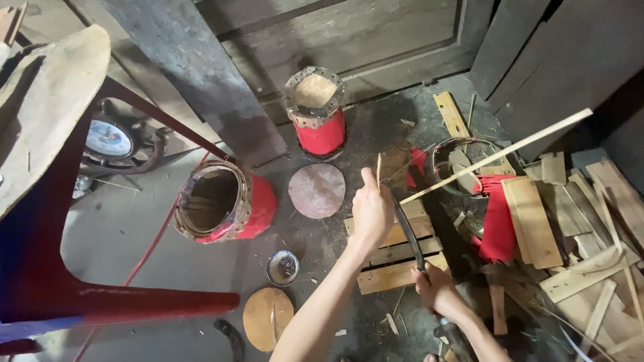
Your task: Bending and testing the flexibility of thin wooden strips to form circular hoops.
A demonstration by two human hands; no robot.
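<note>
Two hands work one strip: the left hand (pixel 371 211) pinches a thin stick (pixel 379 169) upright, steadying it for the blade (pixel 409 234). The right hand (pixel 436 287), fingers clenched on the handle, angles the edge toward it.

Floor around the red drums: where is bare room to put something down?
Bare floor lies left of the tipped red drum, above the red frame. A smaller patch lies between the round disc and the small tin. On the right, wood scraps and red sheet crowd the floor, under the left hand and right hand.
</note>
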